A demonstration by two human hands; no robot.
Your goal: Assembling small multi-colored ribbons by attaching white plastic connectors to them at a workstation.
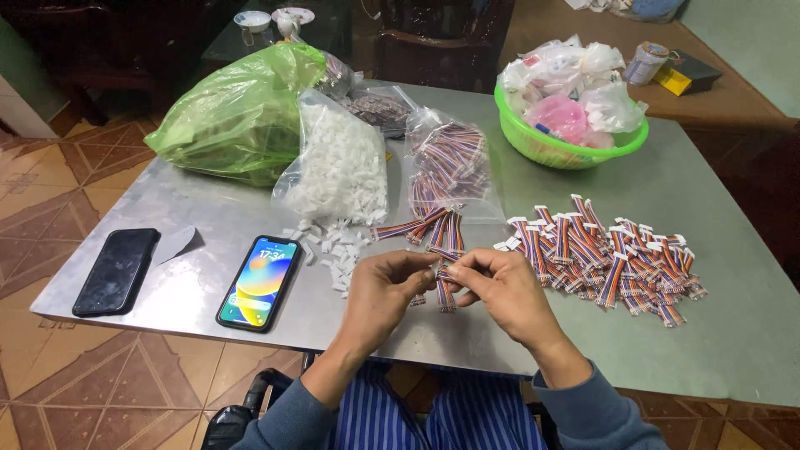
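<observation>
Head view, taken from left to right: at the left edge of the grey table (pixel 708 333) lies a black phone (pixel 117 271), face down, with a scrap of grey film (pixel 177 243) just beside it. Right of that, a second phone (pixel 259 282) lies with its screen lit. Above them, in the upper left of the frame, slumps a green plastic bag (pixel 237 117), and against it leans a clear bag of small white connector housings (pixel 340 162); loose housings (pixel 329 250) have spilled onto the table below it.

At lower centre the left hand (pixel 385 292) and right hand (pixel 500 287) meet just above the table edge. Both are closed in a fingertip pinch on one short striped ribbon cable (pixel 442 279), whose free end hangs down between them; whether a white housing sits at the pinched end is hidden by the fingers. Behind the hands lie a few unfinished cables (pixel 433 227), fanned out of a clear bag of cables (pixel 450 158).

To do this well, I judge the cable end should be kept flat and square to the housing, held close to the tip so the wires do not buckle, and pressed evenly rather than at one corner.

Right of the hands spreads a pile of cables with white ends (pixel 608 254), well apart from the unfinished ones. In the upper right stands a green basin (pixel 533 146) heaped with plastic bags.
</observation>
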